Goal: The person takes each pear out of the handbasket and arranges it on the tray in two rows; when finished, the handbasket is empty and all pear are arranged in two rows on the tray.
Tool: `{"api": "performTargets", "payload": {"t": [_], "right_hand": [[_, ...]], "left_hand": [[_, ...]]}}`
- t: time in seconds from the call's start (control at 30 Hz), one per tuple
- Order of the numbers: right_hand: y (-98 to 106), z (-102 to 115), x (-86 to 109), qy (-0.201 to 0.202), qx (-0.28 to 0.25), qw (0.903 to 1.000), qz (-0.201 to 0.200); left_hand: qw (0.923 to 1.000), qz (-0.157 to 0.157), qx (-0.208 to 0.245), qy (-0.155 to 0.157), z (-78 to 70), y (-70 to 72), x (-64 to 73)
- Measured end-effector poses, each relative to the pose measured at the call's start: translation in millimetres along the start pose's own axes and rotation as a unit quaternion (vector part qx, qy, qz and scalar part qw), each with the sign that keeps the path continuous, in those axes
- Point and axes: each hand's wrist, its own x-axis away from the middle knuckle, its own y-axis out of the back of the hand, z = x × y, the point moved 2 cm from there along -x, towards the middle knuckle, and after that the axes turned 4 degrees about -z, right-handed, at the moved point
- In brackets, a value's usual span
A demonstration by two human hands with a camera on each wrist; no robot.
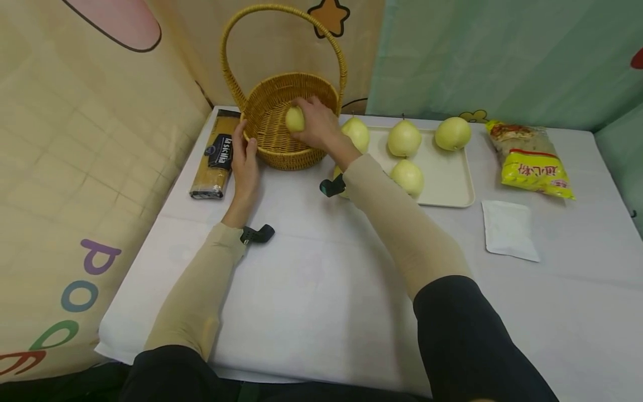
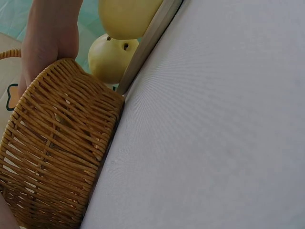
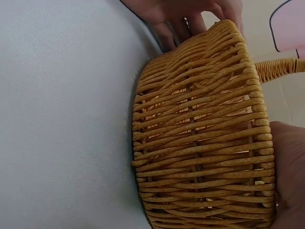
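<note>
A yellow-green pear [image 1: 294, 119] is held in my right hand [image 1: 318, 124], inside the round wicker basket [image 1: 286, 162]. My left hand [image 1: 245, 167] grips the basket's left rim. Seen from the right wrist, the left hand's fingers [image 3: 195, 21] lie against the woven wall. The left wrist view has the right hand [image 2: 50, 43] reaching over the rim, its fingers hidden by the basket. Several more pears [image 1: 404, 138] are on or beside a cream tray [image 1: 447, 192] to the right; one is partly covered by my right wrist.
Left of the basket lies a pack of pasta [image 1: 216, 156] in clear and black wrapping. At the right are a yellow food bag [image 1: 532, 162] and a flat white packet [image 1: 509, 229]. The basket's tall handle [image 1: 281, 8] arches up in front of the curtain.
</note>
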Motion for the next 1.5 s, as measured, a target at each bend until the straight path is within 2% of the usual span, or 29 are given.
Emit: {"api": "performTargets", "payload": {"t": [0.5, 0.6, 0.8, 0.97, 1.23, 1.33, 1.5], "right_hand": [[-3.0, -5.8, -2.1, -0.002, 0.025, 0.9995, 0.018], [-1.4, -5.4, -1.3, -0.005, 0.013, 0.9998, 0.017], [10.5, -3.3, 6.9, 0.013, -0.066, 0.9977, -0.011], [30.4, 0.0, 22.3, 0.033, -0.105, 0.9931, -0.041], [57.8, -5.9, 60.4, 0.039, -0.123, 0.9894, -0.068], [66.8, -17.9, 79.9, 0.045, -0.135, 0.9858, -0.089], [79.0, -49.1, 110.7, 0.050, -0.153, 0.9758, -0.148]], "left_hand": [[0.9999, 0.007, -0.007, 0.003, 0.3, -3.3, -1.3], [0.9999, 0.006, -0.010, 0.005, 0.1, -3.4, -1.5], [0.9998, 0.003, -0.014, 0.011, -0.8, -1.4, -0.8], [0.9999, 0.002, -0.016, 0.006, -0.4, 0.3, -2.3], [0.9996, -0.011, -0.023, 0.011, 1.9, 4.6, -2.2], [0.9996, -0.011, -0.023, 0.007, 2.7, 5.1, -2.6], [0.9998, -0.008, -0.018, -0.002, 3.9, 4.1, -4.6]]}}
